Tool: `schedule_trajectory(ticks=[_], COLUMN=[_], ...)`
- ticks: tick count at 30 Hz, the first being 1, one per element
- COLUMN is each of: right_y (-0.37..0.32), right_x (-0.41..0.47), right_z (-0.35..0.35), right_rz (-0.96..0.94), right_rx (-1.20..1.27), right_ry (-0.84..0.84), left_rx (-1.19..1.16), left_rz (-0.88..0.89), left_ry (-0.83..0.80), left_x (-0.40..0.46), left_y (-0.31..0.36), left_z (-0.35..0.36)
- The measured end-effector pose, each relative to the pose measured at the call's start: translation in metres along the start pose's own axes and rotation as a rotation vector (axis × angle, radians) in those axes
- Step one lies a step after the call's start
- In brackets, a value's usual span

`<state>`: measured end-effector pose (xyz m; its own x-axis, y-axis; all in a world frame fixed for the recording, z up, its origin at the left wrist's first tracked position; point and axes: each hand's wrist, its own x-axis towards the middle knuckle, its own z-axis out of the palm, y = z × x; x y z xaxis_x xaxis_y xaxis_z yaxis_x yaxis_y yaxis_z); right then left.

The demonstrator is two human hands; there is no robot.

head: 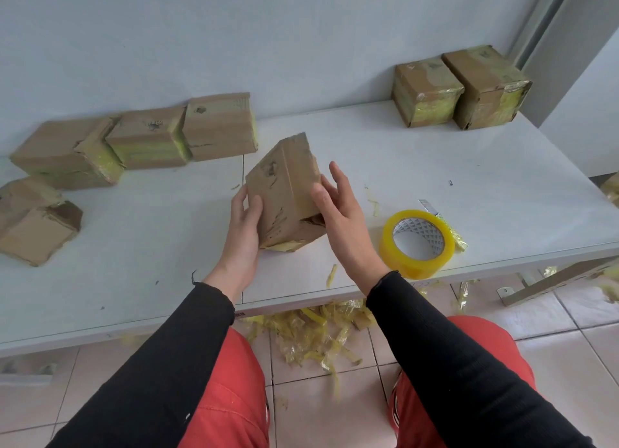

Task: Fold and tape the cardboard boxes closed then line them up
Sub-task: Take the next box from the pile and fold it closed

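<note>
I see a white table [385, 166] against a pale wall, and near the middle of it, a little toward the front edge, stands the cardboard box [284, 193] I am working on. It is tilted, resting on one low corner, and its lower right side shows a gap where the flap is not flat. The left hand [244, 223] holds the box on its left side — the thumb lies on the front face and the fingers curl round the left edge. The right hand [338, 213] is at the right side of the box with fingers straight and slightly spread; the thumb touches the right edge, but I cannot tell if the palm presses the box.

Just right of this hand, near the front edge, the roll of yellow tape [417, 243] stands leaning on its side, and a small strip of metal, maybe a cutter blade [428, 206], lies just behind it.

Along the back edge on the left there are three boxes in a row [150, 139], touching each other, with yellowish tape on their seams. Near the left edge another box [37, 226] lies with a torn, open flap. At the back right corner two taped boxes [460, 89] stand side by side, touching.

Under the front edge, on the tiled floor [552, 357], lies a heap of tape scraps [315, 333] — crumpled and yellow.
</note>
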<state>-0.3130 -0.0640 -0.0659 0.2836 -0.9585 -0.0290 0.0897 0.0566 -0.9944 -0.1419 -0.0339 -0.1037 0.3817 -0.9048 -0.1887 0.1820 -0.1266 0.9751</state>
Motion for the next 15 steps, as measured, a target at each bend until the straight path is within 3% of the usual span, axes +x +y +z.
schedule_trajectory(ticks=[8, 15], right_y=[0.017, 0.022], right_x=[0.005, 0.005], right_z=[-0.001, 0.002], right_rz=[0.04, 0.153], right_rx=[-0.074, -0.001], right_ry=[-0.036, 0.096], left_rx=[-0.008, 0.023], left_rz=[0.028, 0.009], left_ry=[-0.033, -0.077], left_x=[-0.005, -0.013], left_y=[0.004, 0.008], left_z=[0.006, 0.021])
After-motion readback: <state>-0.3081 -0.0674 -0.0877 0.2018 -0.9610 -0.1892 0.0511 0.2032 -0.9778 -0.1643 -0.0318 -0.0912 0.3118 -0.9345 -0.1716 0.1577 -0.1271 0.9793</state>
